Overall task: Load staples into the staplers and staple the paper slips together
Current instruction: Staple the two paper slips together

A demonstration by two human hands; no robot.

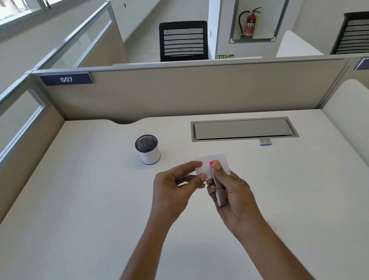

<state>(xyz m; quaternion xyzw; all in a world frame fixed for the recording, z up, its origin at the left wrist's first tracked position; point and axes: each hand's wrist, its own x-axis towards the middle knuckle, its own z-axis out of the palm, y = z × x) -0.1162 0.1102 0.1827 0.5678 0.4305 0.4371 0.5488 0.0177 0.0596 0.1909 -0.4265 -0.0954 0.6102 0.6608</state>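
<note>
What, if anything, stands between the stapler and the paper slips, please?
Nothing visible does: the right hand holds the stapler with its pink tip at the slips, which the left hand pinches.

A white desk fills the foreground, closed in by beige partition panels with grey metal trim. A blue plate reading 007 sits at the partition's top left corner. Beyond the partition stands a black mesh-backed chair; right of the chair, a red fire extinguisher hangs in a wall recess. Left of the chair, daylight enters through windows.
</note>
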